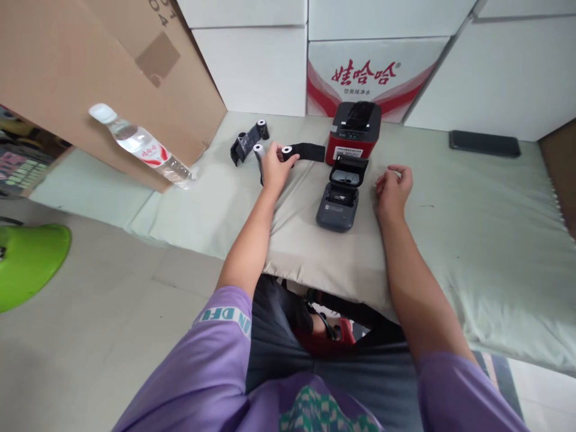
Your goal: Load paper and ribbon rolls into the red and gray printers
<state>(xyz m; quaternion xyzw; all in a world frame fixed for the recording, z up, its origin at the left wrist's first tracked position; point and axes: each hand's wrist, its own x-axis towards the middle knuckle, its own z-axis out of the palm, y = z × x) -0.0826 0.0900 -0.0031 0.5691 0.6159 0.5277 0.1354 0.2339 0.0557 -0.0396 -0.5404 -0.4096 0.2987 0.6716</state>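
Open printer: the small dark printer (336, 210) lies near the cloth's front edge (324, 282), its lid raised at the far side; an arm sweeping across could knock that lid or strain its hinge.
Right hand: just right of the open printer, fingers loosely curled (395, 187), nothing visible in them; whether the palm is empty cannot be told. A careless shift leftward might nudge the printer.
Left hand: beyond and left of the open printer, thumb and fingers (275, 167) narrowed on the black roll.
Black roll: the roll (288, 152) sits up-left of the open printer, its loose strip (310, 152) trailing right; a slack grip could let it unwind, and a tug might crease the strip.
Red printer: directly behind the open printer, the boxy unit (348, 147) has the strip's end at its side; contact cannot be judged, but the strip could snag there.
Spare rolls: farther left of the open printer, one roll (258, 150) is just beside the left hand and could be tipped by its knuckles; a partly unwound one (262, 130) lies beyond.
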